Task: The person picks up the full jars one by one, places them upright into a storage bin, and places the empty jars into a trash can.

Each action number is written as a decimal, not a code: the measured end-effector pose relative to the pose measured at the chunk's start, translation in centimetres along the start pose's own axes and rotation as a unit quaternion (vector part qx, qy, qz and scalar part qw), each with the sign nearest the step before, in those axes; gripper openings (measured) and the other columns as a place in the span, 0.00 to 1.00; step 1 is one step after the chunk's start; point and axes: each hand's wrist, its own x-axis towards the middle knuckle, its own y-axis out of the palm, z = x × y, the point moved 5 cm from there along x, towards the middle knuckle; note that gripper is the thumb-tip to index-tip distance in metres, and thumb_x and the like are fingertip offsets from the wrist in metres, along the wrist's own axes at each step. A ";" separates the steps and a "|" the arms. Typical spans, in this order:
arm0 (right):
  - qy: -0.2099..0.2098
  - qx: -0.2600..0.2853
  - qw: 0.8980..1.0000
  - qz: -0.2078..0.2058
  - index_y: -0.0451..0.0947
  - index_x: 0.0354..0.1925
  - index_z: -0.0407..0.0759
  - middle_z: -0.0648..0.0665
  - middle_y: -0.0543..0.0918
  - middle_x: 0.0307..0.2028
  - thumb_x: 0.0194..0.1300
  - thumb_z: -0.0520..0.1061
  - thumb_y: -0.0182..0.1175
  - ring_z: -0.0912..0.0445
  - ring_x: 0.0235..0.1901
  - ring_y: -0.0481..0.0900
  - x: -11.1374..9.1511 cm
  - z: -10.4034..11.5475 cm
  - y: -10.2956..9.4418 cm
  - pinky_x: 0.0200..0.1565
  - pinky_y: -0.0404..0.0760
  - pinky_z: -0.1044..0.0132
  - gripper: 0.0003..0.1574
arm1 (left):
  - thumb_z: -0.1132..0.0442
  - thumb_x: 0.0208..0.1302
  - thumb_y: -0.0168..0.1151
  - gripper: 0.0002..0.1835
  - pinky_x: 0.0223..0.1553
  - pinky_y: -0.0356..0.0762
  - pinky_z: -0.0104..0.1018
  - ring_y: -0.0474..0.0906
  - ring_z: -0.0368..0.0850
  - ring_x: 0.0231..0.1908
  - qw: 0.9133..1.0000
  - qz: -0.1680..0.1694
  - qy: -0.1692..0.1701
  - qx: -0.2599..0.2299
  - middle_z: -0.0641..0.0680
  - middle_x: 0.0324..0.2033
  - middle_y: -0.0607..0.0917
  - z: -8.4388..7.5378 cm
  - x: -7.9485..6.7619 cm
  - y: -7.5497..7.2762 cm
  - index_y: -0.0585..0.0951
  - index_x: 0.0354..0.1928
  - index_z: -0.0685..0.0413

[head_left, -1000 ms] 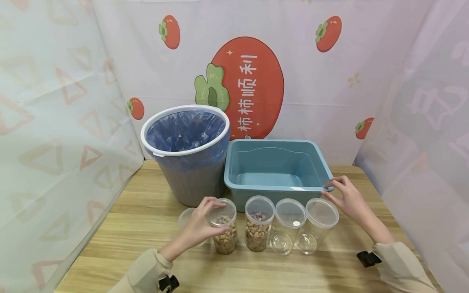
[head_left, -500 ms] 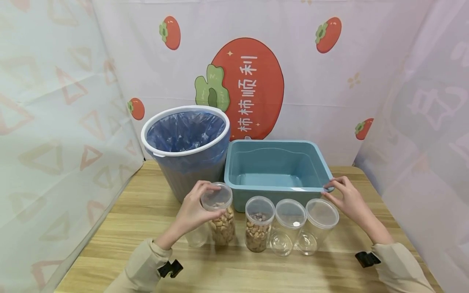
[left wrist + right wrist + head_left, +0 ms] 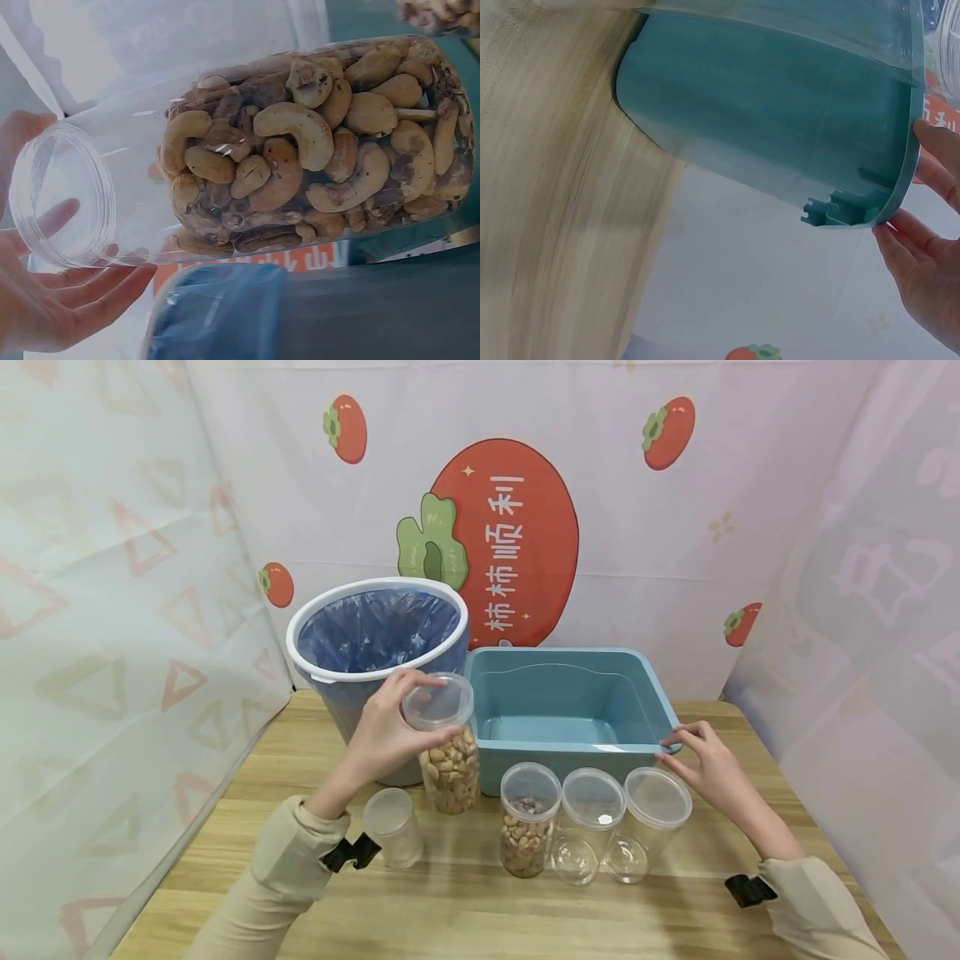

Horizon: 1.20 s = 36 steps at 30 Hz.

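My left hand grips a clear jar of cashews around its lidded top, holding it raised in front of the bin. Seen from the left wrist, the jar is filled with cashews to well over half, and fingers curl about its lid end. My right hand pinches the front right corner of the blue tub's rim; in the right wrist view the thumb and fingers hold the tub by that edge. The tub's visible inside holds nothing.
A second cashew jar and two empty lidded jars stand before the tub. A smaller lidded container is at left, near my left wrist. A waste bin with a blue liner stands at the back left.
My left hand has lifted the cashew jar off the row and carried it up and away towards the bin and tub. The right hand stays on the tub's corner.
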 end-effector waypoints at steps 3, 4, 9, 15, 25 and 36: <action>0.002 0.001 1.000 0.000 0.76 0.28 0.39 0.36 0.70 0.35 0.40 0.32 0.68 0.40 0.35 0.72 0.0 0.0 0.0 0.29 0.70 0.50 0.13 | 0.56 0.38 0.73 0.27 0.37 0.71 0.39 0.71 0.45 0.39 1.000 0.004 -0.007 0.000 0.54 0.40 0.75 -0.6 1.4 -0.5 0.76 0.43 0.53; 0.002 0.001 1.000 0.000 0.76 0.28 0.39 0.36 0.70 0.35 0.40 0.32 0.68 0.40 0.35 0.72 0.0 0.0 0.0 0.29 0.70 0.50 0.13 | 0.56 0.38 0.73 0.26 0.37 0.71 0.39 0.71 0.45 0.39 1.000 0.007 -0.012 0.000 0.54 0.39 0.74 -0.7 1.8 -0.6 0.76 0.44 0.53; 0.003 -0.001 1.000 0.001 0.76 0.28 0.39 0.36 0.70 0.35 0.41 0.32 0.68 0.40 0.34 0.73 0.0 0.1 0.0 0.29 0.70 0.51 0.12 | 0.57 0.39 0.72 0.26 0.38 0.71 0.40 0.71 0.49 0.40 1.000 0.016 -0.023 -0.007 0.56 0.40 0.74 -1.5 3.9 -1.0 0.76 0.44 0.55; 0.010 0.001 1.000 0.007 0.76 0.28 0.39 0.36 0.70 0.35 0.42 0.32 0.67 0.39 0.36 0.72 -0.1 0.1 -0.1 0.29 0.69 0.50 0.12 | 0.55 0.40 0.71 0.26 0.37 0.70 0.40 0.70 0.48 0.40 1.000 0.021 -0.020 -0.001 0.54 0.40 0.74 -2.3 6.3 -0.9 0.76 0.44 0.54; 0.007 0.008 1.000 0.006 0.76 0.28 0.39 0.37 0.70 0.35 0.41 0.32 0.68 0.39 0.37 0.73 -0.1 0.1 0.0 0.31 0.70 0.49 0.13 | 0.49 0.42 0.69 0.26 0.39 0.69 0.40 0.68 0.44 0.41 0.999 0.038 -0.034 0.015 0.53 0.41 0.73 -2.0 9.6 1.3 0.76 0.44 0.51; 0.013 0.007 1.000 0.012 0.76 0.28 0.39 0.37 0.70 0.35 0.42 0.33 0.67 0.39 0.36 0.73 -0.1 0.2 -0.1 0.31 0.70 0.49 0.12 | 0.46 0.42 0.68 0.27 0.38 0.69 0.40 0.69 0.45 0.38 0.995 0.072 -0.065 0.026 0.54 0.40 0.71 -0.4 11.8 4.5 0.74 0.45 0.49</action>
